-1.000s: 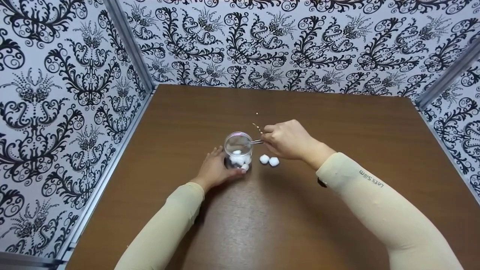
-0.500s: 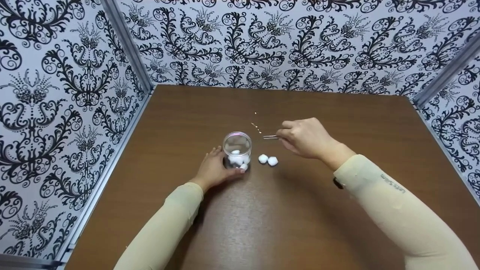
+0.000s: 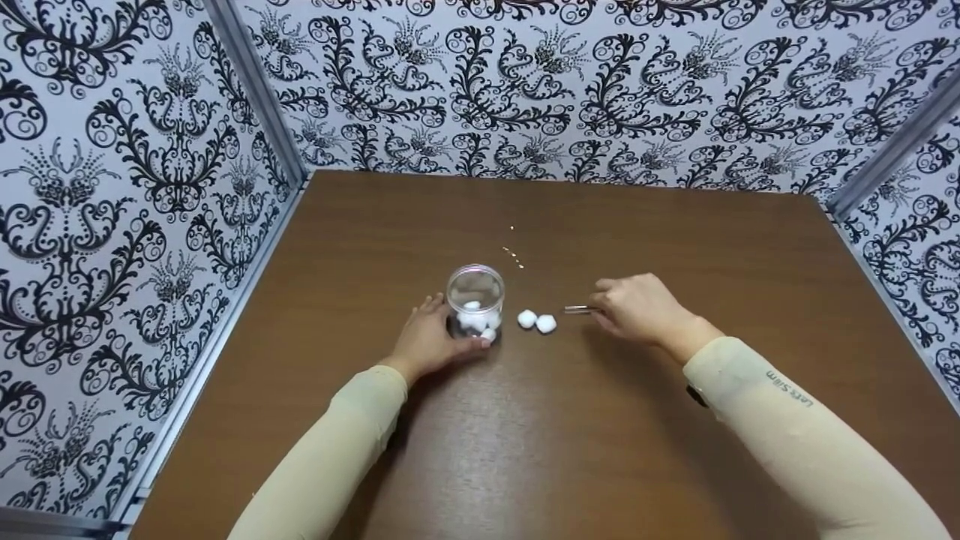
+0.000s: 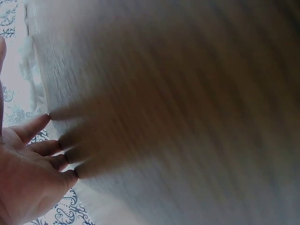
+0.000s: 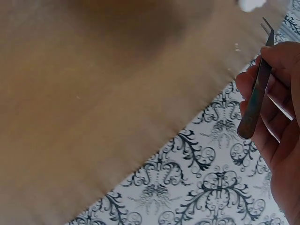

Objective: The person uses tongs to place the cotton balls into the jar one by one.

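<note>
A clear jar [image 3: 476,296] with several white cotton balls [image 3: 472,321] inside stands at the middle of the table, its mouth uncovered. My left hand [image 3: 429,334] holds it from the left side, thumb across the front and fingers behind; in the left wrist view, the fingertips [image 4: 70,176] are down by the table surface. Two loose cotton balls [image 3: 536,321] lie side by side to the right of the jar. Farther right, my right hand [image 3: 637,307] pinches metal tweezers [image 5: 258,86] with angled tips. Those tips point left, just short of the nearer ball, with nothing between them.
Several tiny pale specks [image 3: 513,256] lie in a line on the brown table [image 3: 480,450] behind the jar. Patterned walls [image 3: 540,82] on metal frames enclose the left, back and right sides.
The tweezers have come out of the jar. My right hand has moved right, then down toward the near side, bringing the tips level with the loose cotton balls. The left hand stays on the jar.
</note>
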